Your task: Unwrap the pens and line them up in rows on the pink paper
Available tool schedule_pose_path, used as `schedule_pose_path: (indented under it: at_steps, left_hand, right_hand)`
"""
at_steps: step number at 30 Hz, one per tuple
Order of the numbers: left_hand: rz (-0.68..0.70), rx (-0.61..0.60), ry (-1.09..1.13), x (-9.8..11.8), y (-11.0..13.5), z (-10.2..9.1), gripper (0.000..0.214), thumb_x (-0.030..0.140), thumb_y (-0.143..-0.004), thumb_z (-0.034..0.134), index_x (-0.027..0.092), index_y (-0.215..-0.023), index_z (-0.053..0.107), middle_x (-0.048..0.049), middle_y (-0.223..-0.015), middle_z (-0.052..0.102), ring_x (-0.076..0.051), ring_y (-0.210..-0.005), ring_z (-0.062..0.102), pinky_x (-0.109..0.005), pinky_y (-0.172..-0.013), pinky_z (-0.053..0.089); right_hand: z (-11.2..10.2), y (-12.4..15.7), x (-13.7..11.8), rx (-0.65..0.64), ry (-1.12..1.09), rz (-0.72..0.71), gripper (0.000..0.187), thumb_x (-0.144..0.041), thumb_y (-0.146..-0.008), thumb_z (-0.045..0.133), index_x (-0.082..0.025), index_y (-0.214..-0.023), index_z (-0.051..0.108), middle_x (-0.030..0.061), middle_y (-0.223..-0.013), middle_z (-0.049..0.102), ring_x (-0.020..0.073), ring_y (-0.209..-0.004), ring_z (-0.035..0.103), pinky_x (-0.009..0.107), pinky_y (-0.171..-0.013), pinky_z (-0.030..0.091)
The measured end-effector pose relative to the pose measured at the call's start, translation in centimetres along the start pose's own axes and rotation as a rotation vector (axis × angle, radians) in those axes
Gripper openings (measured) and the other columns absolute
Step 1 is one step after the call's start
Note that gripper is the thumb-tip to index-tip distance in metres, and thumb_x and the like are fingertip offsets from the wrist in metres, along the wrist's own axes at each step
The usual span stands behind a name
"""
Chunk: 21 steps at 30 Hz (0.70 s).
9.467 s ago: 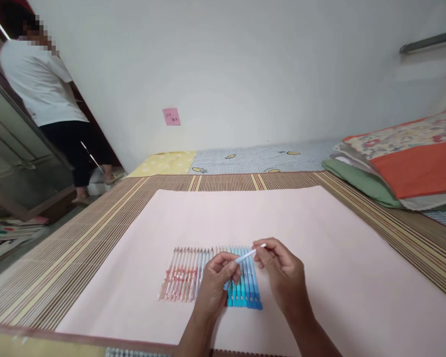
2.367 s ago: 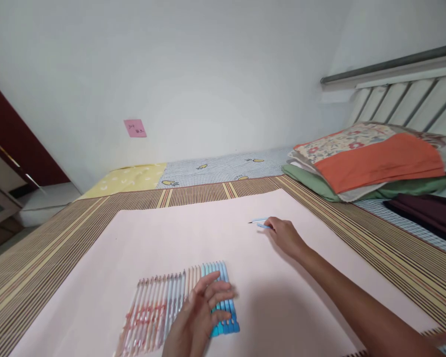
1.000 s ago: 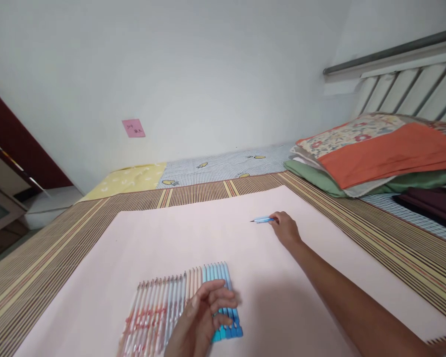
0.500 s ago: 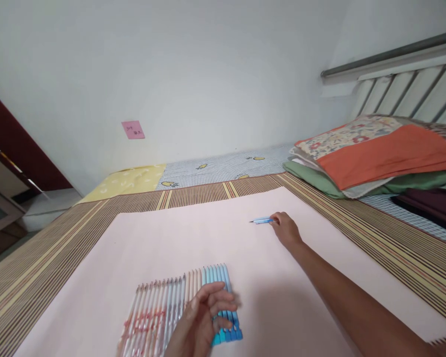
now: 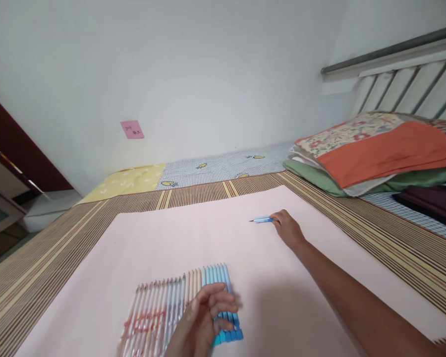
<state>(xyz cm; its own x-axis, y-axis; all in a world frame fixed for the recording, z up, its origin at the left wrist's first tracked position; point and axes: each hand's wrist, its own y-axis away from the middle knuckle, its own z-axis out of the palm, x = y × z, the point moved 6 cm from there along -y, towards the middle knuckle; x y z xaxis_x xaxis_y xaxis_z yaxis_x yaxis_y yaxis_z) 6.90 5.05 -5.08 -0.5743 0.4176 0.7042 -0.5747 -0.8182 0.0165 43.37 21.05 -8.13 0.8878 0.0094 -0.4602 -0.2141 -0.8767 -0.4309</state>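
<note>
My right hand (image 5: 287, 228) is closed at the far right part of a large pale pink sheet (image 5: 193, 233). It pinches light blue pens (image 5: 260, 219) by one end, their tips pointing left; they look like two, lying close together. Over the near part of the sheet, my left hand (image 5: 208, 315) is loosely curled with its fingers apart, holding nothing. It covers part of a row of pens laid side by side. The row runs from clear-and-pink pens (image 5: 146, 317) on the left through peach ones (image 5: 194, 282) to blue ones (image 5: 223, 282) on the right.
Under the sheet lies a brown striped mat (image 5: 55, 253). Folded orange and floral bedding (image 5: 390, 153) is stacked at the right, with dark folded cloth (image 5: 431, 203) nearer. A pink note (image 5: 132, 129) is on the wall, and a white radiator (image 5: 409, 89) stands behind the bedding.
Almost nothing differs. My right hand and its pens have stayed in nearly the same place, the forearm shifting very slightly. My left hand still hovers at the pen row.
</note>
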Motion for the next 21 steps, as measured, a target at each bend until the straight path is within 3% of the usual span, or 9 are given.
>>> schedule_pose_path:
  at_steps: [15,21]
  left_hand:
    - [0.029,-0.034,0.01,-0.34,-0.29,0.02,0.045,0.047,-0.098,0.051,0.019,-0.126,0.072,-0.0184,-0.121,0.072,-0.031,-0.11,0.065,-0.039,-0.085,0.052]
    - [0.068,-0.045,0.024,-0.68,-0.43,-0.5,0.045,0.047,-0.098,0.051,0.018,-0.125,0.072,-0.0186,-0.119,0.072,-0.031,-0.107,0.067,-0.037,-0.081,0.053]
  right_hand:
    - [-0.44,-0.31,-0.56,-0.042,0.042,-0.039,0.017,-0.014,-0.092,0.053,-0.022,-0.099,0.067,0.0045,-0.102,0.06,0.0167,-0.082,0.059,0.028,-0.068,0.043]
    - [-0.55,-0.09,-0.99,-0.044,0.089,-0.125,0.015,-0.014,-0.091,0.054,-0.022,-0.093,0.066,0.0063,-0.098,0.061,0.0215,-0.093,0.059,0.03,-0.077,0.045]
